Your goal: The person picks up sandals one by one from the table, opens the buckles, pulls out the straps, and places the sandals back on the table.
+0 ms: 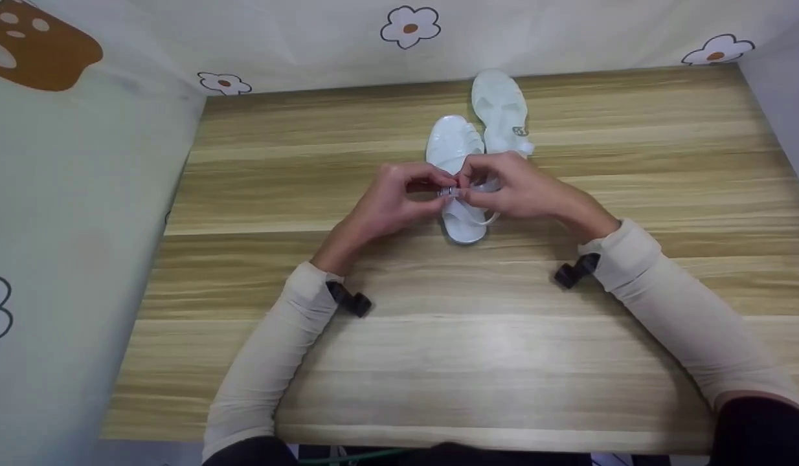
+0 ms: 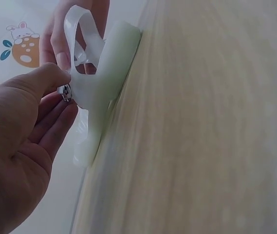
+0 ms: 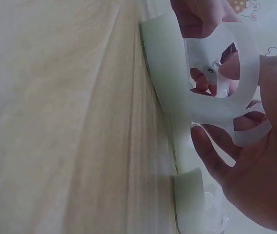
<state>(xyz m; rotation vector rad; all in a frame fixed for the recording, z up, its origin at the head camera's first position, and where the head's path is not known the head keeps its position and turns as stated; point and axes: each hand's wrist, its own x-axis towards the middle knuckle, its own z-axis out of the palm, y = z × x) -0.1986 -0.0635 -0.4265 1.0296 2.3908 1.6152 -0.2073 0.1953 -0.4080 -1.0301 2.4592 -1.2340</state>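
A white jelly sandal (image 1: pixel 451 139) stands sole down on the wooden table, its toe toward the back wall. At its ankle strap (image 3: pixel 248 68) both hands meet over the heel half. The left hand (image 1: pixel 399 197) pinches the small metal buckle (image 2: pixel 66 92) between thumb and fingers. From the other side, the right hand (image 1: pixel 519 188) pinches the strap by the buckle; in the right wrist view its fingers reach around the strap loop. The fingers partly hide how strap and buckle meet. A second white sandal (image 1: pixel 498 103) lies just beyond, to the right, its heel part behind the right hand.
The wooden table (image 1: pixel 490 362) ends at a back wall (image 1: pixel 322 39) covered in flower-print sheeting. A pale side wall (image 1: pixel 82 213) borders it at left, another at right. Black wrist cameras hang from both cream sleeves (image 1: pixel 678 304).
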